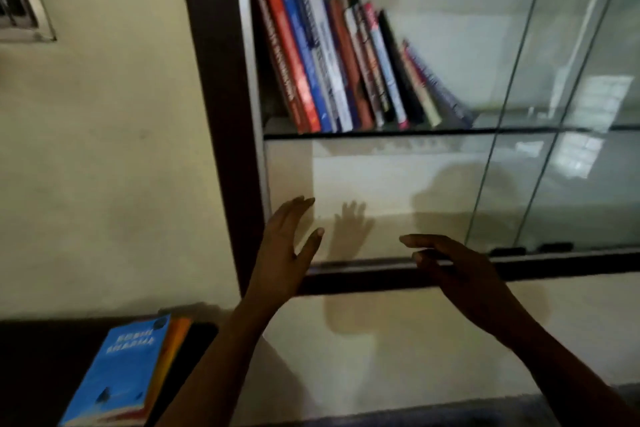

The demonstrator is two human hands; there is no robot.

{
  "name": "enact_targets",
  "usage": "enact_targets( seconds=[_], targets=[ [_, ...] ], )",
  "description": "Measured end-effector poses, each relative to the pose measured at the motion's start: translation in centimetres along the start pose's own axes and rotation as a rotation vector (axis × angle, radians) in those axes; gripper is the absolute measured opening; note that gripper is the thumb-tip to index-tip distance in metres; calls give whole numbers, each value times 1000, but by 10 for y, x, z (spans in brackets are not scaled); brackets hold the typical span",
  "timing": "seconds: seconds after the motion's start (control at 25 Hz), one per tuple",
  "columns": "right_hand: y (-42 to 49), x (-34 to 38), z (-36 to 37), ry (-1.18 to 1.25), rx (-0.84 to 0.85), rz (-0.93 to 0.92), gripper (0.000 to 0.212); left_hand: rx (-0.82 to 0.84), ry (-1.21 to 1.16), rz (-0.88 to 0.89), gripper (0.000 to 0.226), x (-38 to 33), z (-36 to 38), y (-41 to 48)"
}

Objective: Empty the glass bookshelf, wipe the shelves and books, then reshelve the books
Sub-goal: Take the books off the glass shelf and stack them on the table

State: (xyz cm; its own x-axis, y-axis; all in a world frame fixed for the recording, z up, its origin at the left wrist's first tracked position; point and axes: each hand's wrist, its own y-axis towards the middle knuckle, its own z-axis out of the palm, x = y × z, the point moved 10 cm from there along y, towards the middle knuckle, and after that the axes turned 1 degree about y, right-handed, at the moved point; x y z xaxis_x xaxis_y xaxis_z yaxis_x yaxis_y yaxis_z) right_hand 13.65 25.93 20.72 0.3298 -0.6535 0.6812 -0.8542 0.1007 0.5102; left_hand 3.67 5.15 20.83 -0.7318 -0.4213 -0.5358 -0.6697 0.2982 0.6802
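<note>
Titles on the shelved books blur beyond reading. At 7 o'clock, a blue book covers most of an orange book, its own title unreadable too.

Glossy glass shelf, dark wood frame
</note>
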Motion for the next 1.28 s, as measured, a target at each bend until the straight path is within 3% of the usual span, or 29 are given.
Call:
enact_targets(
  seconds=[0.24,0.36,0.44,0.56,0.68,0.8,0.96,1.04,1.12,1.28],
  targets=[
    [131,28,-73,9,-185,-282,22,-233,179,251,50,-59,12,122],
    [189,30,-107,-56,-415,-420,36,-296,338,390,49,-85,36,168],
    [226,24,-123,-158,-480,-477,43,-328,432,443,48,-99,52,199],
    [278,-26,-121,-330,-279,-255,57,-342,587,549,51,-115,73,237],
    [291,-71,-109,-436,-149,-112,50,-347,802,691,51,-131,92,267],
    [284,-69,-123,-435,-312,-243,74,-273,994,803,56,-140,118,291],
    [275,-73,-141,-225,-442,-275,49,-104,1156,892,63,-127,136,310],
    [267,-76,-152,-102,-512,-286,52,-21,1205,907,67,-122,139,312],
    [263,-78,-159,-49,-551,-289,56,-17,1228,933,65,-124,137,308],
    [269,-83,-151,-17,-439,-311,56,-143,1163,980,38,-141,122,286]
  ],
)
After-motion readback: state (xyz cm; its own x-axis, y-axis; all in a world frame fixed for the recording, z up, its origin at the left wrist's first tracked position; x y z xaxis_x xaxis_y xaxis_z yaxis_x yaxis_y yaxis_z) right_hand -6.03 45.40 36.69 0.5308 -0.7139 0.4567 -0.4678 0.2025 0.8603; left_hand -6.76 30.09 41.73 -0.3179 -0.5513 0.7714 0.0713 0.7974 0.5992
